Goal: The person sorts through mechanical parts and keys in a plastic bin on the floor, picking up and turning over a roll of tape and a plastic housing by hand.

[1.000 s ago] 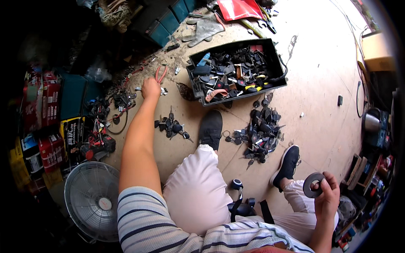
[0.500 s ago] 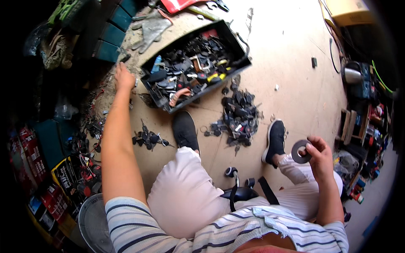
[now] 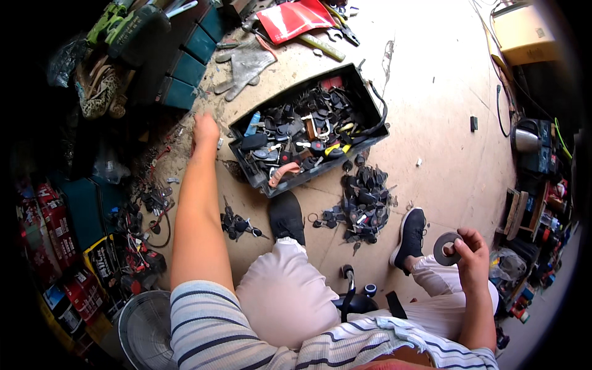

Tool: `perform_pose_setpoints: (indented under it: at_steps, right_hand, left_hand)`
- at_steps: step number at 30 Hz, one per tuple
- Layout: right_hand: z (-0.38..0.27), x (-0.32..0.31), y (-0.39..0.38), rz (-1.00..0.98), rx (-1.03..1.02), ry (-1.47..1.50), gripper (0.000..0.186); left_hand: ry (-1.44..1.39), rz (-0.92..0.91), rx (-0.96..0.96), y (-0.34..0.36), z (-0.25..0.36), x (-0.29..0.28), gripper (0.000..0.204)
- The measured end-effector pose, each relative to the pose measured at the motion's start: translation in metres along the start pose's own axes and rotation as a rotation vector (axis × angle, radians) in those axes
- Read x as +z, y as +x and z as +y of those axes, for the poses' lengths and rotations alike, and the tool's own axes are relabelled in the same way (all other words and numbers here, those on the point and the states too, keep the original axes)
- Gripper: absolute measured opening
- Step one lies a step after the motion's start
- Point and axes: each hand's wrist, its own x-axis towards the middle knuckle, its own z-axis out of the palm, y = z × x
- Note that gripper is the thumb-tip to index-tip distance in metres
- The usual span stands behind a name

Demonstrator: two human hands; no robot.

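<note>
Near to far. Right hand (image 3: 475,256): one, thumb and fingers pinch a dark flat ring (image 3: 438,249), held up in front of the right lower leg. Maybe a tape roll, I'd guess.

Fan (image 3: 145,330): one, partly cut off, left of the person. Shoes: two, left shoe (image 3: 287,216) and right shoe (image 3: 408,237). Key piles on the floor: two. Small key pile (image 3: 237,224) just left of the left shoe, big key pile (image 3: 368,203) between the shoes and the bin. Keys overlap too much to count. One loose keyring (image 3: 312,217) at the big pile's left edge.

Black bin (image 3: 327,170): one, beyond the left shoe, sitting askew, packed with keys and fobs, no count possible. One pink strap (image 3: 283,174) near its front corner.

Left hand (image 3: 206,127): arm extended to the littered floor left of the bin. Blurred, fingers hidden; can't make out whether they're spread, curled or gripping. Contact with floor unclear.

Step in hand, my read: left-hand pickup or search there, ring parked in the right. Next move calls for a clear left-hand path past the bin's left corner, ring kept steady.

Farther: one grey glove (image 3: 250,65), one red sheet (image 3: 296,20).
</note>
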Motion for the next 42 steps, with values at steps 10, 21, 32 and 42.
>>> perform_pose_setpoints:
  at_steps: [10,21,32,42]
  right_hand:
    - [-0.009,0.003,-0.023,-0.1,0.313,0.101,0.021]
    - [0.028,-0.02,-0.073,-0.382,0.49,0.15,0.019]
    - [0.031,-0.017,-0.112,-0.38,0.36,0.179,0.02]
    - [0.026,0.004,-0.109,-0.367,0.191,0.19,0.028]
  left_hand:
    - [-0.586,0.578,0.143,-0.077,0.008,-0.031,0.028]
    - [-0.887,0.014,0.701,-0.235,0.1,-0.058,0.022]
    - [-0.422,0.288,0.556,-0.213,0.118,-0.024,0.022]
    - [-0.588,-0.013,0.308,-0.169,0.11,0.009,0.017]
